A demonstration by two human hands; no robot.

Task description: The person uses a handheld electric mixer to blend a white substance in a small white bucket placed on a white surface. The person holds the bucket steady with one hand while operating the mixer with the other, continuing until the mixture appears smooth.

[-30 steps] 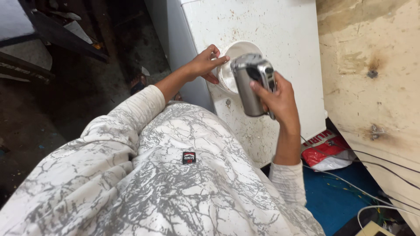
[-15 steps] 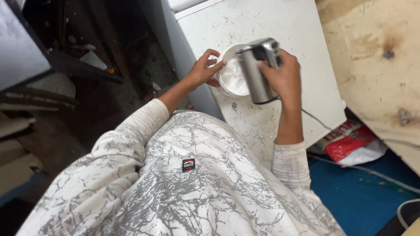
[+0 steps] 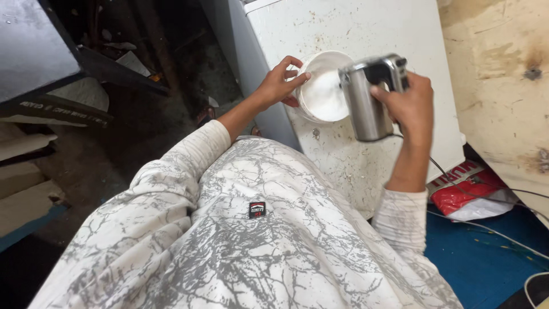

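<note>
A dark board (image 3: 34,51) lay at ten o'clock, over a cluttered, dim floor (image 3: 143,131). The person's marbled grey-and-white sweatshirt (image 3: 240,240) filled the lower frame. The left hand (image 3: 278,86) reached up toward twelve o'clock and curled its fingers over the near rim of a white bowl (image 3: 320,94), thumb outside the wall, apparently to keep the bowl from turning or sliding. The bowl sat on a stained white desk (image 3: 354,28), close to its left edge, with white contents inside. At about one o'clock the right hand (image 3: 409,106) was wrapped tight around the handle of a silver hand mixer (image 3: 369,100), its body poised over the bowl's right rim; the beaters were hidden. A cord (image 3: 457,183) trailed toward four o'clock, past a red-and-white bag (image 3: 472,191) on the blue floor.
</note>
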